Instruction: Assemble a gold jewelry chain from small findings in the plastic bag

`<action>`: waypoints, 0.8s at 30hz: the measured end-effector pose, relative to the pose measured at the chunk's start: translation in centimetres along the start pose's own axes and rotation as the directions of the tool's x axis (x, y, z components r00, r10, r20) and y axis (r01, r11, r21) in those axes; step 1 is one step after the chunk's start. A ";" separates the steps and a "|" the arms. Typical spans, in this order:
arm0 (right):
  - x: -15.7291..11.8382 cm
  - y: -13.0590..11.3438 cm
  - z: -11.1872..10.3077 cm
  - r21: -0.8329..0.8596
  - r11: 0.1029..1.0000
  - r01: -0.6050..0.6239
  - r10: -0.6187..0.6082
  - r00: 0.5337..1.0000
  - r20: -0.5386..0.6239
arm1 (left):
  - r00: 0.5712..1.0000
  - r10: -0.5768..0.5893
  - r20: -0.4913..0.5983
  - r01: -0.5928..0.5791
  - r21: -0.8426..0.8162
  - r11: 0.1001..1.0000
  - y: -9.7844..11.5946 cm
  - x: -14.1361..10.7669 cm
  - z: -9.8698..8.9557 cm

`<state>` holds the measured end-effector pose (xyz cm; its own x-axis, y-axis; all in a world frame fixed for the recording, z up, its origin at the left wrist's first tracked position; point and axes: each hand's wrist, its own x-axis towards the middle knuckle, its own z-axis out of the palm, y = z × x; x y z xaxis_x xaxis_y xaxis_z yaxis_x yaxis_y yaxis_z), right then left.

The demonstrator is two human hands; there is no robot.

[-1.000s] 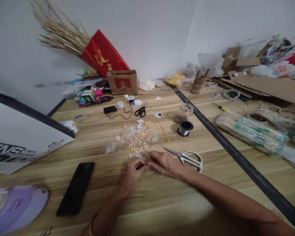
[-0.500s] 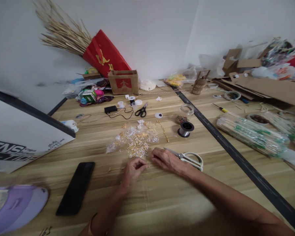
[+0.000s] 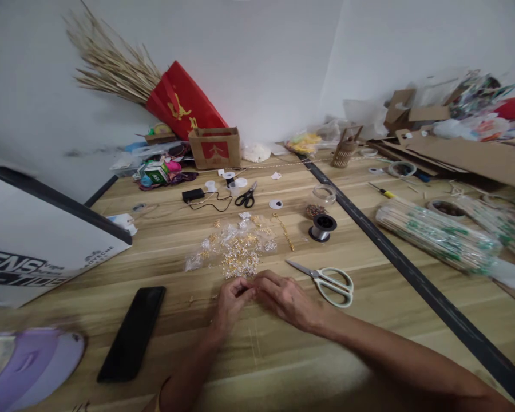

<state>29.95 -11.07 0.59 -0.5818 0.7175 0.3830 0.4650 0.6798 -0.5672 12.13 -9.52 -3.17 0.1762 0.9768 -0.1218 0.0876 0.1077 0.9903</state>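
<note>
My left hand (image 3: pixel 234 300) is pinched closed just below a pile of small gold and silver beads and charms (image 3: pixel 240 257). My right hand (image 3: pixel 283 296) meets it, fingers pressed together at the left fingertips. Whatever lies between the fingertips is too small to make out. White-handled scissors (image 3: pixel 326 280) lie to the right of my right hand. A gold chain (image 3: pixel 284 232) rests beyond the hands. Thin, faint thread (image 3: pixel 254 337) runs over the table below them. A spool of clear line (image 3: pixel 323 228) stands farther right.
A black phone (image 3: pixel 132 333) lies left of my left forearm. Black scissors (image 3: pixel 246 196), a bead jar (image 3: pixel 323 197) and a small brown box (image 3: pixel 215 147) stand farther back. Wrapped sticks (image 3: pixel 438 234) are at the right, a white box (image 3: pixel 47 240) at the left.
My right hand has moved left from beside the white-handled scissors to meet my left hand, uncovering more of the scissors. My left hand stays near its place. The view has shifted slightly.
</note>
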 end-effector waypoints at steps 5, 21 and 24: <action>0.1 1.6 1.1 0.023 1.000 -0.016 0.015 1.000 0.009 | 1.000 -0.020 0.012 0.020 -0.013 1.000 0.3 -0.1 0.0; 0.3 2.1 1.2 0.134 0.991 -0.022 0.037 0.993 -0.108 | 1.000 0.024 0.013 -0.024 0.012 1.000 0.7 -0.1 0.1; 0.3 2.5 1.4 0.126 0.991 -0.044 0.058 0.992 -0.111 | 0.999 -0.032 0.019 0.032 -0.003 0.999 0.7 -0.1 -0.1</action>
<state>30.01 -9.41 -1.71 -0.4761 0.7684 0.4276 0.4027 0.6228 -0.6708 12.12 -9.52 -2.41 0.1923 0.9691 -0.1545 0.0904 0.1393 0.9861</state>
